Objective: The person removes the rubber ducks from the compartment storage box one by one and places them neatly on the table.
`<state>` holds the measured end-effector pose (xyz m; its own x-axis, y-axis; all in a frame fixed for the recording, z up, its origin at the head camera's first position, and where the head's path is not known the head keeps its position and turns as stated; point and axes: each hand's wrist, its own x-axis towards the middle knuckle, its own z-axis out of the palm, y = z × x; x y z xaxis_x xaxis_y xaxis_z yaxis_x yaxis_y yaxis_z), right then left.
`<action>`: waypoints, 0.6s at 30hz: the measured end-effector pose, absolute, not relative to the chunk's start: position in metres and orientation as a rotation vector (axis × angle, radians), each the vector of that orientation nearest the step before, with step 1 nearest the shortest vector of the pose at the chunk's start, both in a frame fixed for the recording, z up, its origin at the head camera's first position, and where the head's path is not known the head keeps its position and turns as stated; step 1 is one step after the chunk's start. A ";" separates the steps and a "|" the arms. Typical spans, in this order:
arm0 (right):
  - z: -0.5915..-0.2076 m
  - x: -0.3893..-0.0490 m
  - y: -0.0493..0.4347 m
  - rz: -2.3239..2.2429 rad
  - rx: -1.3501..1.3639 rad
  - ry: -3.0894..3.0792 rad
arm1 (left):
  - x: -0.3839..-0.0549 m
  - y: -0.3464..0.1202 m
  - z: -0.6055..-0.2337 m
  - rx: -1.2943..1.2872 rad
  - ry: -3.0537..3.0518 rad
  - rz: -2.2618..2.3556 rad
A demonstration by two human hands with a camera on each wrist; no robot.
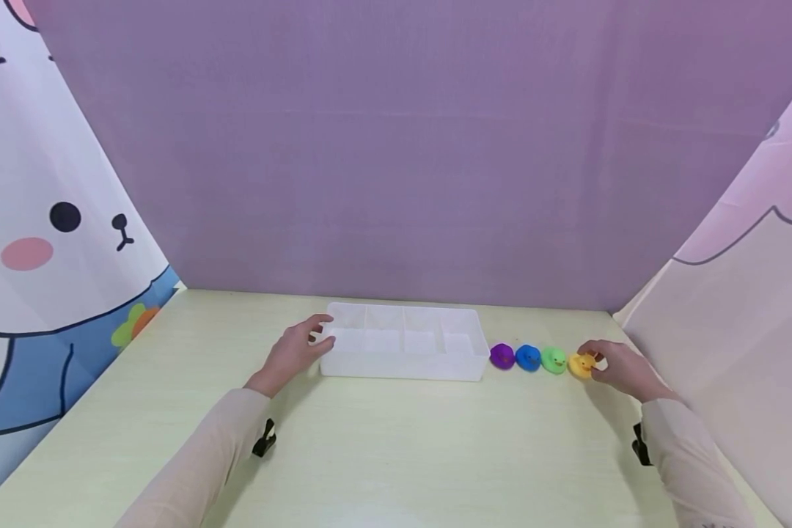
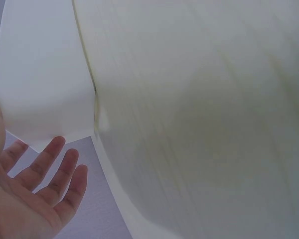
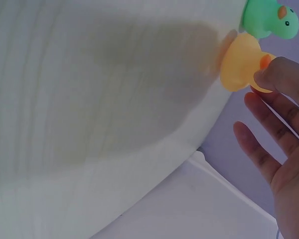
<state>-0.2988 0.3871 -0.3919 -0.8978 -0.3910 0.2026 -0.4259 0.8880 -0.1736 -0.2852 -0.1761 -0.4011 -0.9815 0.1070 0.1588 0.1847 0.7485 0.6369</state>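
Observation:
At the right end of a row of small rubber ducks, my right hand (image 1: 623, 369) pinches the yellow duck (image 1: 581, 365) by its head between thumb and finger. The duck's body (image 3: 239, 64) appears to rest on the table, and the other fingers are spread. Beside it sit a green duck (image 1: 554, 360), a blue duck (image 1: 528, 358) and a purple duck (image 1: 502, 356). A white divided box (image 1: 402, 367) stands left of the ducks. My left hand (image 1: 293, 348) is at the box's left end, its thumb and fingers spread about the wall; the fingers (image 2: 72, 181) look relaxed.
The pale wooden table (image 1: 396, 447) spreads in front of the box and ducks. A purple backdrop (image 1: 396, 161) rises behind the table. Printed cartoon sheets flank it on the left (image 1: 53, 293) and right (image 1: 746, 315), the right one close to my right arm.

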 end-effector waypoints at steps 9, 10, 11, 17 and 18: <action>-0.397 -0.298 0.385 0.355 0.591 -2.919 | -0.286 -0.177 -0.402 -0.236 -2.829 -1.048; -0.397 -0.299 0.385 0.358 0.588 -2.919 | -0.286 -0.177 -0.402 -0.238 -2.827 -1.047; -0.397 -0.299 0.385 0.360 0.587 -2.919 | -0.286 -0.177 -0.402 -0.239 -2.828 -1.044; -0.397 -0.300 0.385 0.373 0.594 -2.910 | -0.286 -0.177 -0.402 -0.245 -2.827 -1.029; -0.398 -0.301 0.385 0.376 0.595 -2.908 | -0.286 -0.177 -0.402 -0.246 -2.826 -1.029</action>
<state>-0.3009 0.3854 -0.3976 -0.9102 -0.3658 0.1942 -0.4031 0.8899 -0.2134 -0.2861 -0.1770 -0.4022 -0.9792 0.1099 0.1708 0.1940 0.7552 0.6262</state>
